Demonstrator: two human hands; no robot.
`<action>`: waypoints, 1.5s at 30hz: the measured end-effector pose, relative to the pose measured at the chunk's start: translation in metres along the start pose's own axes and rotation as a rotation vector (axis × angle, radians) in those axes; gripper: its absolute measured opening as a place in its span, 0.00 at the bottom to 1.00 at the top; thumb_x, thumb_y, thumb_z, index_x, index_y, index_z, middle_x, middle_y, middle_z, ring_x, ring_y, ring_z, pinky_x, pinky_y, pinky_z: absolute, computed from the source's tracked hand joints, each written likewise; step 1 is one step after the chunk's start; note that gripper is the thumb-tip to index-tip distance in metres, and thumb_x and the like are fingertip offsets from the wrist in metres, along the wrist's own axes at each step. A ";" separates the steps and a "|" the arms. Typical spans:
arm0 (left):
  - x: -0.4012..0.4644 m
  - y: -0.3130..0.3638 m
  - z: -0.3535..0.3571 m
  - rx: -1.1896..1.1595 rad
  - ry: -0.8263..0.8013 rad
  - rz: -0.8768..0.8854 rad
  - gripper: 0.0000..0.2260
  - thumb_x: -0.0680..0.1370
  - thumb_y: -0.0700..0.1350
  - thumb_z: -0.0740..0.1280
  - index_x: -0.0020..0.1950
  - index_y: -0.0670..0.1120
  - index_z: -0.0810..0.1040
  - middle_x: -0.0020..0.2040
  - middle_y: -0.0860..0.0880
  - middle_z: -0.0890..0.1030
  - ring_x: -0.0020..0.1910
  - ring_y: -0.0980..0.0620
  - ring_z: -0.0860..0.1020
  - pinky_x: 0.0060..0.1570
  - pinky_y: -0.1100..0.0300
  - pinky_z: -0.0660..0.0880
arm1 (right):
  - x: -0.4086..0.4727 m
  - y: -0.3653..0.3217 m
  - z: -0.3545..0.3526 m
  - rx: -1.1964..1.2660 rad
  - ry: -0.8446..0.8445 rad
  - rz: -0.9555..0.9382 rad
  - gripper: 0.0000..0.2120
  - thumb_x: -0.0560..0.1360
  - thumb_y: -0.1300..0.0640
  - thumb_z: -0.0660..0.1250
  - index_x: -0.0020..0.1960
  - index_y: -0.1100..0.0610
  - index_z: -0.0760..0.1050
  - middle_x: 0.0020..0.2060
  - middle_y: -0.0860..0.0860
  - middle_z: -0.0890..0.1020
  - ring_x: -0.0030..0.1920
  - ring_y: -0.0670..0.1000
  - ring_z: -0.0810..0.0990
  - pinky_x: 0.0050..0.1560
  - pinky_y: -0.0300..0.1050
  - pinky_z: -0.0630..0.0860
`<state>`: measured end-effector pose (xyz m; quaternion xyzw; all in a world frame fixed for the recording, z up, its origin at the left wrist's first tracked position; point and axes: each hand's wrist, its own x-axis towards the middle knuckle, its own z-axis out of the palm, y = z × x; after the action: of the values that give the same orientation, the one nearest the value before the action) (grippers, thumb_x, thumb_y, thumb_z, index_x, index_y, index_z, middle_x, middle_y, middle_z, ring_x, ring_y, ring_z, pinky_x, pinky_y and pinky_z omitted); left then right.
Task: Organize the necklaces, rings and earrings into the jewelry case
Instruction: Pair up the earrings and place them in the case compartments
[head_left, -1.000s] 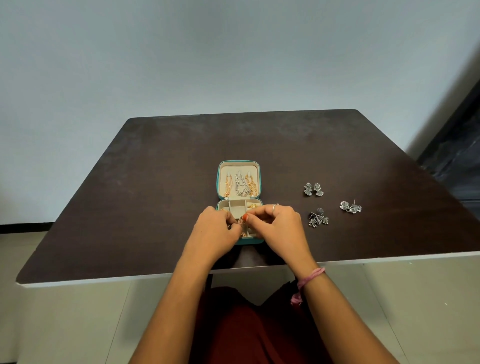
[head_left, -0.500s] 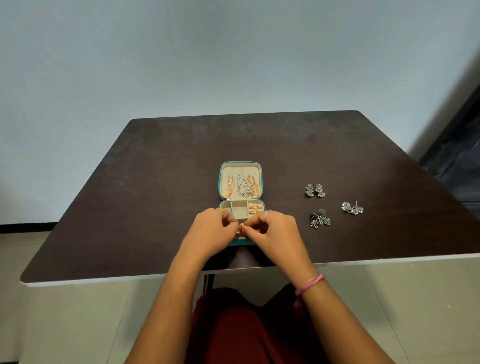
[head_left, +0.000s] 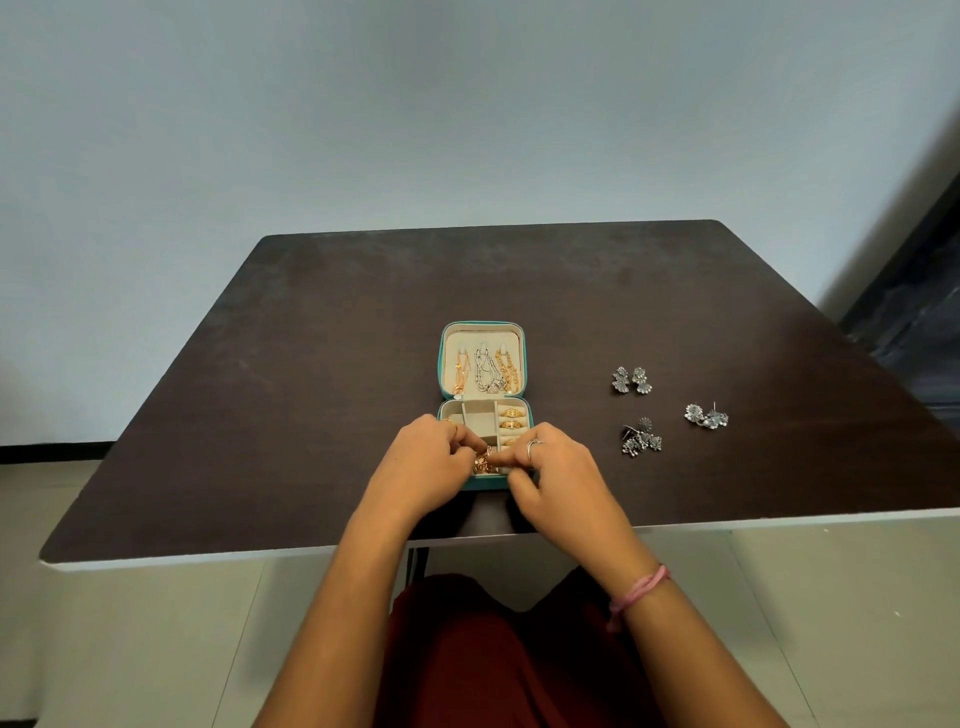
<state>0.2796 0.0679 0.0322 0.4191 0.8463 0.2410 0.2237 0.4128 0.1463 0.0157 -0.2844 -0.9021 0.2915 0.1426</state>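
Dark wooden table (head_left: 311, 395) against pale wall (head_left: 363, 104).

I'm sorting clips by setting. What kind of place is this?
Probably a plain room at home or a bare recording room: a dark table against a blank pale wall, over a tiled floor. Nothing marks it as a shop.

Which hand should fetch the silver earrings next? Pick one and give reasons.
Right. The right hand is nearer the silver earrings, which lie on the table right of the case; the left hand would have to cross over it.
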 end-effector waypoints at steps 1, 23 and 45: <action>0.001 0.000 0.000 -0.003 -0.002 -0.003 0.13 0.78 0.40 0.60 0.52 0.52 0.82 0.50 0.50 0.80 0.45 0.51 0.80 0.41 0.62 0.76 | 0.000 0.000 0.000 -0.018 -0.004 -0.001 0.14 0.77 0.61 0.60 0.59 0.52 0.80 0.52 0.50 0.75 0.55 0.47 0.73 0.54 0.37 0.70; 0.015 0.017 -0.007 0.004 -0.004 -0.155 0.15 0.74 0.54 0.70 0.39 0.42 0.79 0.35 0.50 0.77 0.34 0.56 0.74 0.34 0.62 0.71 | -0.001 0.008 -0.001 0.313 0.181 0.124 0.10 0.74 0.64 0.66 0.48 0.52 0.83 0.45 0.44 0.80 0.34 0.33 0.75 0.36 0.25 0.68; 0.017 0.027 -0.016 -0.207 -0.198 -0.354 0.09 0.75 0.43 0.68 0.36 0.43 0.75 0.24 0.50 0.75 0.19 0.58 0.68 0.22 0.66 0.63 | -0.003 0.010 -0.001 0.344 0.178 0.143 0.10 0.74 0.63 0.65 0.48 0.51 0.83 0.46 0.45 0.80 0.33 0.30 0.74 0.38 0.25 0.69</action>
<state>0.2771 0.0924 0.0580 0.2607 0.8513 0.2410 0.3864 0.4199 0.1524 0.0101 -0.3441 -0.8004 0.4242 0.2471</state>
